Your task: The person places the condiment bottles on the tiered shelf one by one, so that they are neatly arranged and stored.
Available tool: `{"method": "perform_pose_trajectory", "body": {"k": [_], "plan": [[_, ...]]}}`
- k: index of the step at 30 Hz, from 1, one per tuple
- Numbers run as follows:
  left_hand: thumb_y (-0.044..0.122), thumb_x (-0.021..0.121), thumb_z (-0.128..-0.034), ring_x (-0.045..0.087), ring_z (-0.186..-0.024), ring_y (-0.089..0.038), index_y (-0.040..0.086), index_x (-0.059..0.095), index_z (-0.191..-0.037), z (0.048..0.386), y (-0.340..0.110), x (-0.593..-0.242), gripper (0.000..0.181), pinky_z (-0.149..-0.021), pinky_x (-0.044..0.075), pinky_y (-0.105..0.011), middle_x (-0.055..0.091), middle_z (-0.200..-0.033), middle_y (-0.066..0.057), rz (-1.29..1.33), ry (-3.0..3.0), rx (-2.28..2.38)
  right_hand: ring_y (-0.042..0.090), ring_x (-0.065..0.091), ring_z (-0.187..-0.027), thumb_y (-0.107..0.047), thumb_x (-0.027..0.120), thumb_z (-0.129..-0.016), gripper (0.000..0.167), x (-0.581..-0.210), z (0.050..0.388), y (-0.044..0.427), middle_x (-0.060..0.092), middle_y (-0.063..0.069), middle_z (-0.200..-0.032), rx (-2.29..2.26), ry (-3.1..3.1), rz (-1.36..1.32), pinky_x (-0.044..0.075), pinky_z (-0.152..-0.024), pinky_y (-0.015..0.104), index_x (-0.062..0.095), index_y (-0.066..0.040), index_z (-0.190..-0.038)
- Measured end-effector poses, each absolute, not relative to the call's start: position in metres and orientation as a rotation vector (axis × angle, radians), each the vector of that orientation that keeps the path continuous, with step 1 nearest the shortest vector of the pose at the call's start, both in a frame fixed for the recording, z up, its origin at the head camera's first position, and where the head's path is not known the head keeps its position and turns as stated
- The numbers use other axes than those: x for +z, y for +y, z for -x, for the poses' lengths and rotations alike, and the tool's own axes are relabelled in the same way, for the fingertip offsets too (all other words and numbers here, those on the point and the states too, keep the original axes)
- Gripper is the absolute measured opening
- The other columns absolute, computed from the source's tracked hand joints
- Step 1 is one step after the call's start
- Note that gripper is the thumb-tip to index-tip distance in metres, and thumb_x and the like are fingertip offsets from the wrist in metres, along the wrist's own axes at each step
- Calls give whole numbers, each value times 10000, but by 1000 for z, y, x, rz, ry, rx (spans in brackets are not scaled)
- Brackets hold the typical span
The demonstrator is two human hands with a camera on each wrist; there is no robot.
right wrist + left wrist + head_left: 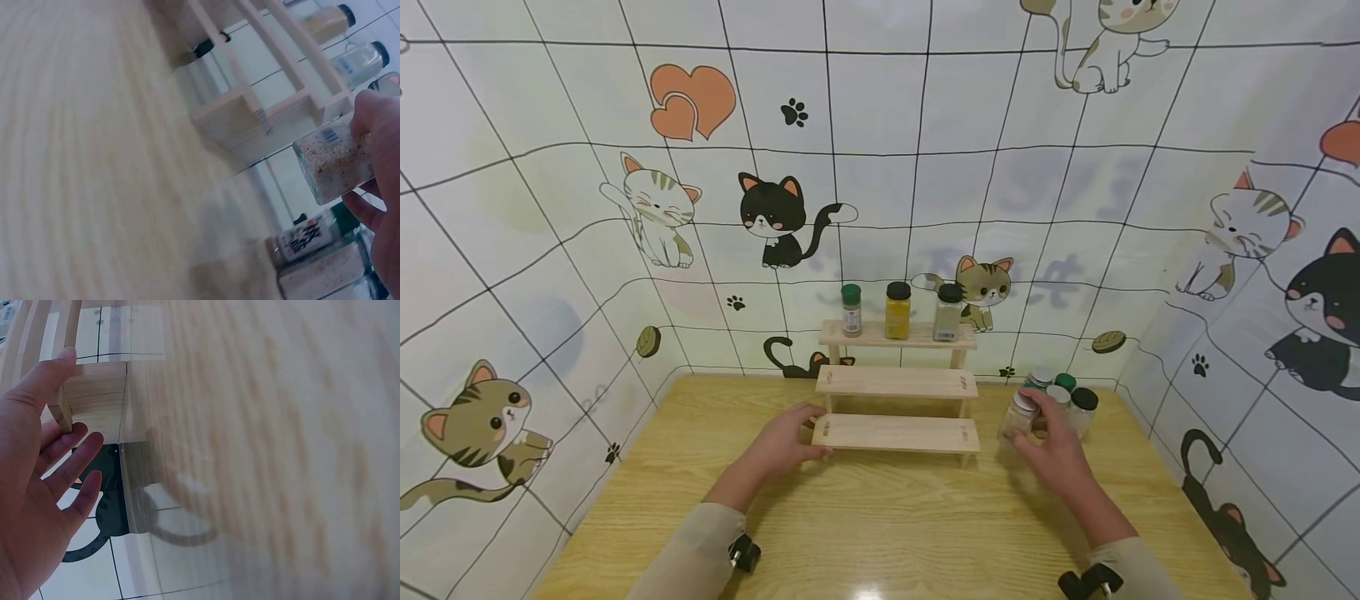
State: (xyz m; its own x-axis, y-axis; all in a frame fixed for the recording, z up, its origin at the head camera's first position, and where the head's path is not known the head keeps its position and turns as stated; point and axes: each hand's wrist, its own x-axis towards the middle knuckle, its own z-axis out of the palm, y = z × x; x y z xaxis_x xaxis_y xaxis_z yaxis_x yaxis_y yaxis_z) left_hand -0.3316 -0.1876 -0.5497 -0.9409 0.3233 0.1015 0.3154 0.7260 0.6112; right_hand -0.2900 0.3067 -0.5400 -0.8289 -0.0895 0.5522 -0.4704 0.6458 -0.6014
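Note:
In the head view my right hand [1060,450] pinches a clear jar with a silvery lid [1019,415], to the right of the three-tier wooden rack [897,433]. The right wrist view shows the same jar [331,159] with speckled, pale contents and my right hand [382,156] round it, tilted in that view. My left hand [778,446] holds the left end of the rack's lowest shelf, thumb and fingers on either side of the board end [60,406]. On the top shelf stand a green-lidded jar [852,311], a yellow jar [897,312] and a black-lidded pale jar [947,313].
Several more jars cluster at the back right of the wooden table [865,525], among them a green-lidded one [1064,382] and a black-lidded one [1083,408]. Behind and on both sides rises a cat-patterned, gridded wall covering [880,192].

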Motion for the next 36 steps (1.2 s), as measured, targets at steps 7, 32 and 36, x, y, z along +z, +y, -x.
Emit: {"method": "perform_pose_trajectory", "body": {"k": [7,32,36], "plan": [[356,971,-884,670,-1260,-273,123,659,-1500,331,-188,-548,728,-1056,554,-555,638,-1488,-30,-537,2906,1033,172,598,-1055,67,792,-941,733,-510,297,290,584,172,-1401,1096,-2324,-518,592,-767,367,498,-76,-1597],[354,970,-886,680,-1209,-239,139,673,-1474,331,-188,-551,692,-1019,571,-523,663,-1395,28,-553,2922,1024,300,533,-1392,23,748,-1030,685,-462,346,218,508,118,-1590,1329,-2396,-869,529,-1061,612,463,-129,-1633],[360,974,-880,684,-1203,-239,147,679,-1463,331,-187,-551,687,-1009,575,-525,665,-1379,36,-550,2927,1023,336,511,-1449,-20,745,-1052,656,-455,353,204,497,133,-1607,1379,-2424,-916,496,-1130,619,456,-101,-1636]]}}
